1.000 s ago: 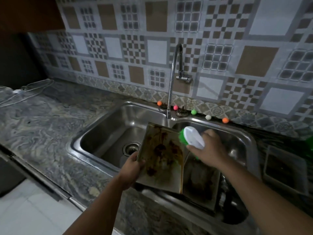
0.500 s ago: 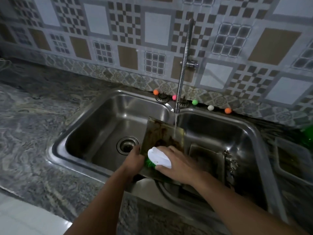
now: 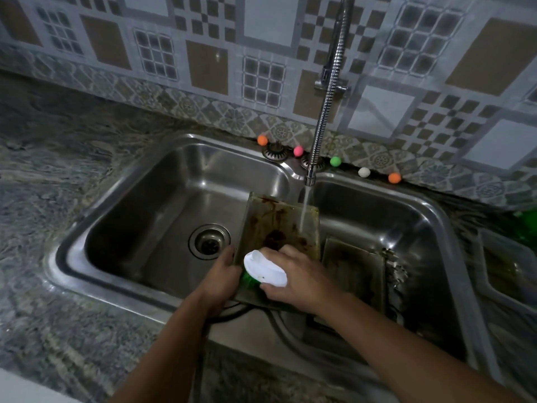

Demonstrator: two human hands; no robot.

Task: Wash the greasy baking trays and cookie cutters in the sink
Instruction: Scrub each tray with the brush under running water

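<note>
The tray (image 3: pixel 280 225) stood propped on the divider between the two sink (image 3: pixel 162 196) bowls, its far edge tipped up toward twelve o'clock and brown grease across its face. Water from the tap (image 3: pixel 325 112) struck its upper right part. The left hand (image 3: pixel 222 274) gripped the tray's near left edge, fingers curled round the rim. The right hand (image 3: pixel 296 277) held the brush (image 3: pixel 264 270), fingers wrapped over its white back, green bristles pressed to the tray's near end.

Done well, the step probably called for firm strokes from the near end up toward the dark patch at the middle, the left hand bracing the tray against the push and keeping the tilt so the water carried grease down.

At three o'clock a second tray (image 3: pixel 353 269) lay in the right bowl, with what looked like cutters (image 3: pixel 392 266) beside it, too dim to be sure. That bowl was crowded, so turning the tray would likely be easier toward the left bowl, at nine o'clock. A container (image 3: pixel 508 274) sat on the counter farther right.
</note>
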